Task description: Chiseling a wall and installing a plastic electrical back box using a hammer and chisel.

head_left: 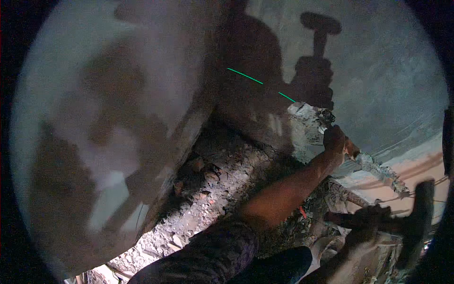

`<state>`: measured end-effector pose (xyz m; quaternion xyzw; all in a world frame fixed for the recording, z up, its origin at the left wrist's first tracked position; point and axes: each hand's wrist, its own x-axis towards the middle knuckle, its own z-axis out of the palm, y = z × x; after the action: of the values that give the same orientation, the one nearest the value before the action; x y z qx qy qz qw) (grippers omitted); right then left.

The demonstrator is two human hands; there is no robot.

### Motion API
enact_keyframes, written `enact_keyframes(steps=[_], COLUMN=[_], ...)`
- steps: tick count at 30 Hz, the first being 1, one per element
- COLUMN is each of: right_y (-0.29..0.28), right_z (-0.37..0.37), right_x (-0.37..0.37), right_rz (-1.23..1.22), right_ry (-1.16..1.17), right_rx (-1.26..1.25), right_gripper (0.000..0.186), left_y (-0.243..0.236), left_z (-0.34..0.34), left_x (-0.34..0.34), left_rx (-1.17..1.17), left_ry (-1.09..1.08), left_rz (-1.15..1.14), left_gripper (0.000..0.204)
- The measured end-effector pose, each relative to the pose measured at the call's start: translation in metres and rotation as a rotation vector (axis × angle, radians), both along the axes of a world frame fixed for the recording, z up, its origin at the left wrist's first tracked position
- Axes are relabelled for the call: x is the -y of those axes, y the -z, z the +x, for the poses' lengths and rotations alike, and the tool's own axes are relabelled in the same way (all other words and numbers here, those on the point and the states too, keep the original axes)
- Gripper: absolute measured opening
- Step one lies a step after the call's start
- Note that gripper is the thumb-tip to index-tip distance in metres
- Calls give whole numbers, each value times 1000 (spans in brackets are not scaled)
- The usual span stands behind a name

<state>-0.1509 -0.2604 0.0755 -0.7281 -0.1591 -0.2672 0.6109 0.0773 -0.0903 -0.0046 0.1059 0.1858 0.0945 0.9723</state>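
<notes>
My left hand [335, 141] is closed at the wall, beside a broken-out hollow [309, 122] with pale, crumbly edges. Whatever its fingers grip is hidden or too dark to make out. Lower right, my right hand [365, 222] is wrapped around the handle of a hammer [420, 220]. The hammer's dark head stands to the right of that fist, apart from the wall. A rough chipped groove [380, 171] runs down to the right from my left hand.
Rubble [203, 201] covers the ground between a plastered wall [90, 142] on the left and the grey wall [392, 85]. A green line [245, 75] crosses the grey wall toward the hollow. Shadows of a head and a raised hammer fall there. My dark-clad knee [283, 265] is below.
</notes>
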Motion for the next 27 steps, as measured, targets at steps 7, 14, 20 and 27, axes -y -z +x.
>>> enact_keyframes(steps=[7,14,20,27], right_y=[-72,5,31,-56], right_z=[-12,42,38,42], right_x=[-23,-52,36,63], right_rz=[-725,-869,-932,-870], right_ry=[189,105,-11,253], right_rx=[70,-406,-63,300], right_gripper=[37,33,41,30], left_y=[46,46,8,-11], left_z=[20,55,40,20], left_x=[-16,-7,-19,-39], left_rx=[413,405,-120,-103], left_ry=[76,64,141,231], left_rz=[-186,-96,10,61], left_gripper=[38,47,33,37])
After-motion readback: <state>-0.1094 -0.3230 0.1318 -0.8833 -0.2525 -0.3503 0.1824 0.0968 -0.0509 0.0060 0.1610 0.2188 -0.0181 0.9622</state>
